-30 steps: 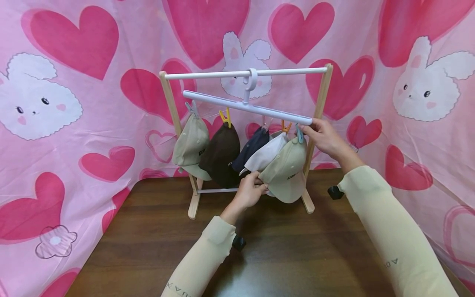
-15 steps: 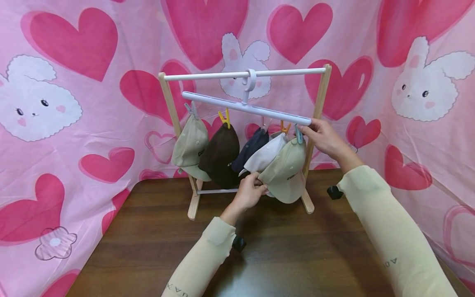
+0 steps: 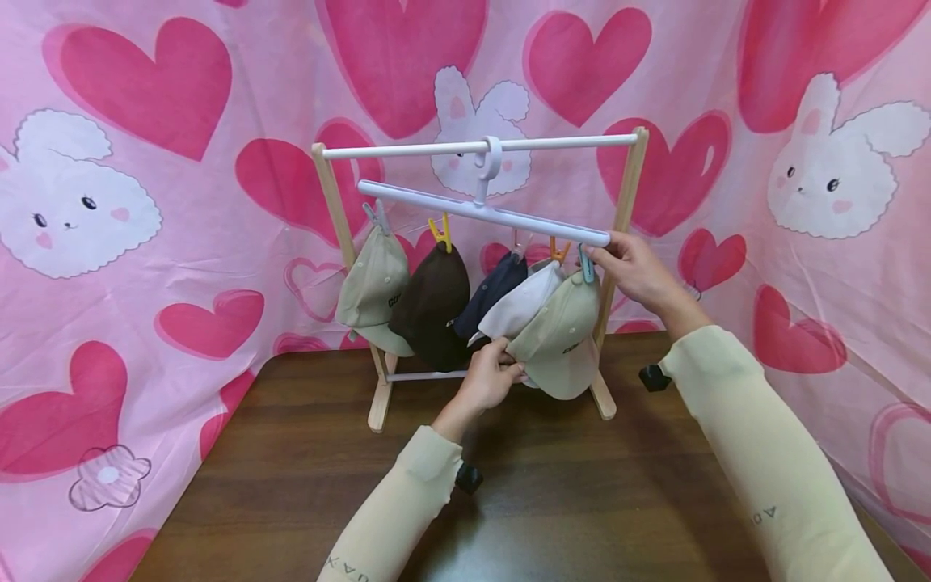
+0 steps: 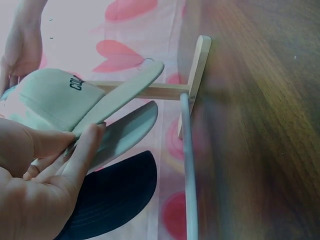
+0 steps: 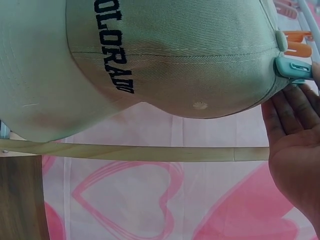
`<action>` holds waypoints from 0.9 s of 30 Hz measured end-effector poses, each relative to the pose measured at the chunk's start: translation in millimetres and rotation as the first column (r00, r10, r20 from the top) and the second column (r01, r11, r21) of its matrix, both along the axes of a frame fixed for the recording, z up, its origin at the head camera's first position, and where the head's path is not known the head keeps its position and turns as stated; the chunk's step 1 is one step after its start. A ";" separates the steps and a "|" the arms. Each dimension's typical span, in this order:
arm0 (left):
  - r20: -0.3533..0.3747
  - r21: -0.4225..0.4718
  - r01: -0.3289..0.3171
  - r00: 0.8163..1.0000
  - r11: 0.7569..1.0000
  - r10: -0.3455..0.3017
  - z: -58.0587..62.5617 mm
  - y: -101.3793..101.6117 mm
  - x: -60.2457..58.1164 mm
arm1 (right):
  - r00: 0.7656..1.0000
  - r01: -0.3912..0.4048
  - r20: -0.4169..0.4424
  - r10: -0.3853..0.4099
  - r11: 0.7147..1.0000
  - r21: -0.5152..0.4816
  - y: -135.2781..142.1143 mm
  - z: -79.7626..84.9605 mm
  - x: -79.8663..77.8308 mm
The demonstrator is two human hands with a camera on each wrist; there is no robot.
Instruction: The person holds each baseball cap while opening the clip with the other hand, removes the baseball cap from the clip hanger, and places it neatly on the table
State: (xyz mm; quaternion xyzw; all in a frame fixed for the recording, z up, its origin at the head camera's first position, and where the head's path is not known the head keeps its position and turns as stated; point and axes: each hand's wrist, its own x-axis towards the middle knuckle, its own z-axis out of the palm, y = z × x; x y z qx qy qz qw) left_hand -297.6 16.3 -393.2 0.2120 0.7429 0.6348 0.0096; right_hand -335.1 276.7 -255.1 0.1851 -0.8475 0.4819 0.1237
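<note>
A lilac hanger [image 3: 436, 199] hooks over the rack's white rail and tilts down to the right. From it hang several baseball caps on coloured clips. At its lower end my right hand [image 3: 640, 271] pinches a blue clothespin [image 5: 294, 67] at the top of a beige cap [image 3: 560, 323] with dark lettering. My left hand [image 3: 489, 373] pinches that cap's lower edge between thumb and fingers, near where the brim starts. A white cap [image 3: 520, 301], held by an orange clip [image 3: 559, 250], is just left of it, overlapped by the beige one.
Further left hang a navy cap [image 3: 497, 289], a dark brown cap [image 3: 434, 295] under a yellow clip [image 3: 440, 234], and another beige cap [image 3: 372, 279]. The wooden rack [image 3: 627, 194] stands on a brown table [image 3: 582, 501], before a pink curtain [image 3: 291, 65].
</note>
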 end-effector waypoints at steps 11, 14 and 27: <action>0.004 0.000 0.012 1.000 1.000 -0.012 -1.0 -1.1 1.5 | 1.000 0.006 -0.017 -0.006 1.000 0.009 -1.0 -0.1 0.5; 0.001 0.006 0.016 1.000 1.000 -0.016 -1.0 -1.5 1.7 | 1.000 0.009 -0.021 -0.009 1.000 0.016 -1.0 0.5 0.0; -0.015 0.005 0.041 0.999 0.999 -0.041 -2.5 -2.8 4.2 | 1.000 0.007 -0.001 -0.007 0.999 0.040 -0.5 2.6 1.3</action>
